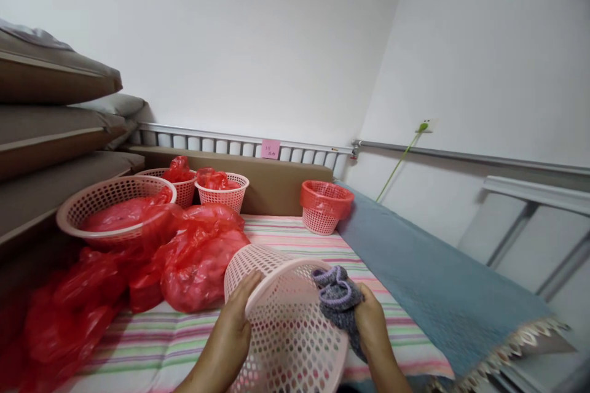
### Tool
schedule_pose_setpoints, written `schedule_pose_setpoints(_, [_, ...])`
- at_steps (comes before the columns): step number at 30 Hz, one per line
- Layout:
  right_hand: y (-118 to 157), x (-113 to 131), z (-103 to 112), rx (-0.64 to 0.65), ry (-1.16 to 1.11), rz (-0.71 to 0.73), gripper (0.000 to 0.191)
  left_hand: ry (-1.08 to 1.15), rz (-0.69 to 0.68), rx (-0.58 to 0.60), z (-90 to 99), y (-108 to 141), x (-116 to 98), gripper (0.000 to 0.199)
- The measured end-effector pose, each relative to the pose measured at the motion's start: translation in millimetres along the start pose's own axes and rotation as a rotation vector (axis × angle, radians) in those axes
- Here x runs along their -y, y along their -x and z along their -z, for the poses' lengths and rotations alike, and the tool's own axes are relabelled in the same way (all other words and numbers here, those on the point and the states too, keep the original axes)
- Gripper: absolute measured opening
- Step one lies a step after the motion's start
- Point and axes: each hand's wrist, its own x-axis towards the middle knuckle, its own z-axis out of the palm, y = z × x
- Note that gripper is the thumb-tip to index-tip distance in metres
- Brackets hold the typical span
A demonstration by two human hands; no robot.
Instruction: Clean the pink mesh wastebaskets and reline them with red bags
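A pale pink plastic basket [295, 310] with a lattice of holes lies tilted on the striped cloth, its wide mouth turned toward me. My left hand [233, 334] grips its rim on the left side, thumb over the edge. In my right hand [371, 322] are grey knitted slippers [338, 298] with purple edging, bunched together beside the right part of the rim. Fingers of both hands are partly hidden. Through the basket's mouth only its perforated wall shows. A filled red plastic bag [198, 258] lies just left of the basket.
Several other pink baskets stand around, including a wide one [115, 181] at left and a red-lined one [322, 206] at back right. Stacked cushions [59, 129] rise at left. A radiator [207, 138] runs behind; a blue-covered surface [415, 258] borders the right.
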Motion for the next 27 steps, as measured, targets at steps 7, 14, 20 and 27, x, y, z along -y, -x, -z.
schedule_pose_setpoints(7, [-18,58,3,-0.034,0.16,0.082,0.031,0.149,0.136,-0.071,8.3,2,-11,0.067])
schedule_pose_setpoints(14, [-31,159,-34,0.327,0.527,0.446,0.032,0.164,0.23,-0.067,22.1,18,-37,0.051])
schedule_pose_setpoints(20, [12,167,-81,0.362,0.669,0.682,0.031,0.0,0.061,0.105,38.1,-28,-53,0.052])
schedule_pose_setpoints(27, [25,172,-98,0.379,0.719,0.868,0.037,-0.06,0.045,0.169,46.8,-51,-48,0.048])
